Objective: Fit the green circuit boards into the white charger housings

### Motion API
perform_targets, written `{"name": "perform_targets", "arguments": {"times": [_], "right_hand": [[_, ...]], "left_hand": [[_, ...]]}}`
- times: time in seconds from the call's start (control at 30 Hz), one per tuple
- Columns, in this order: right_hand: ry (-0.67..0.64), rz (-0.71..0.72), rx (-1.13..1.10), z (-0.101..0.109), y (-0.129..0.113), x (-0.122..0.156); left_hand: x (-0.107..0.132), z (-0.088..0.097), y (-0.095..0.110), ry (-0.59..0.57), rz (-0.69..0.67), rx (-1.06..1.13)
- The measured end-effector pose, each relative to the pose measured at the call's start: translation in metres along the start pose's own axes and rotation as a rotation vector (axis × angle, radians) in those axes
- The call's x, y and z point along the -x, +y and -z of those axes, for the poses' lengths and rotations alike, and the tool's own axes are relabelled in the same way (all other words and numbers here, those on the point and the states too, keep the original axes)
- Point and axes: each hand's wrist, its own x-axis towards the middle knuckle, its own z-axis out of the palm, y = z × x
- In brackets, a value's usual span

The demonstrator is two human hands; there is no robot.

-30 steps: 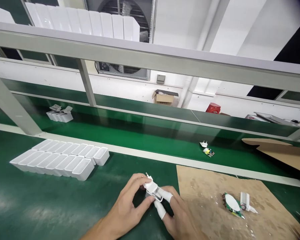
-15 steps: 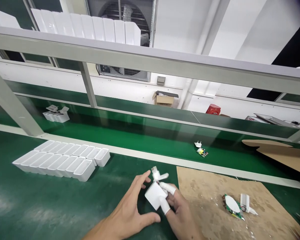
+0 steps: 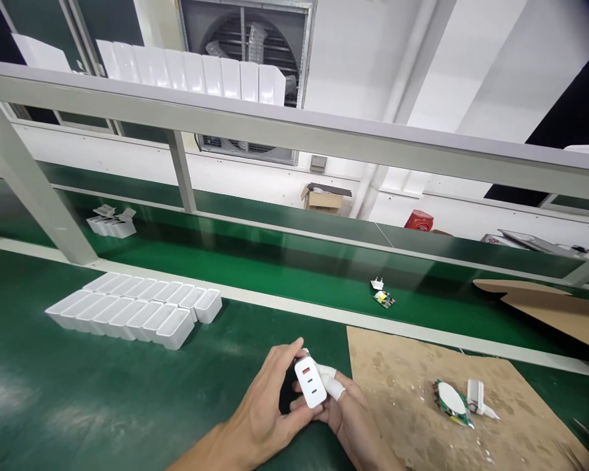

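Observation:
A white USB charger (image 3: 310, 381) is tilted up between my hands, its port face with one red and two dark slots turned towards me. My right hand (image 3: 346, 409) grips it from the right, white finger cots on two of its fingers. My left hand (image 3: 269, 392) curls around the left side, thumb at the lower edge and forefinger at the top. The charger's back and the fingertips behind it are hidden. Right of my hands, a green circuit board with a white oval pad (image 3: 452, 400) lies beside a small white charger part (image 3: 476, 396).
Brown cardboard (image 3: 397, 379) covers the bench at right. Two rows of open white casings (image 3: 127, 314) stand at left. On the green conveyor belt (image 3: 255, 271) are a plug piece with a small board (image 3: 383, 299) and several white casings (image 3: 112, 222). A metal shelf beam (image 3: 294, 127) crosses above.
The charger has been turned so that its ports face me. My left hand, spread beside it before, has closed in on it. The camera view has shifted slightly.

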Motion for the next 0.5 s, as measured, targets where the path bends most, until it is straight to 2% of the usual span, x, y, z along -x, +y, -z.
{"name": "perform_targets", "arguments": {"times": [0.1, 0.17, 0.23, 0.3, 0.43, 0.5], "right_hand": [[0.006, 0.011, 0.116, 0.0, -0.006, 0.002], [0.028, 0.093, 0.35, -0.001, -0.012, 0.005], [0.024, 0.247, 0.649, -0.001, -0.019, 0.011], [-0.011, 0.427, 0.909, -0.001, -0.023, 0.016], [-0.134, 0.828, 1.335, -0.001, -0.023, 0.018], [-0.188, 0.962, 1.479, 0.001, -0.018, 0.012]], "left_hand": [[-0.002, 0.001, 0.001, 0.001, -0.011, -0.033], [-0.003, 0.004, 0.0, 0.013, -0.016, -0.091], [-0.004, 0.008, -0.004, 0.014, 0.017, -0.181], [-0.005, 0.013, -0.01, 0.001, 0.114, -0.237], [-0.021, 0.026, -0.021, 0.066, 0.363, -0.204], [-0.036, 0.029, -0.023, 0.075, 0.406, -0.165]]}}
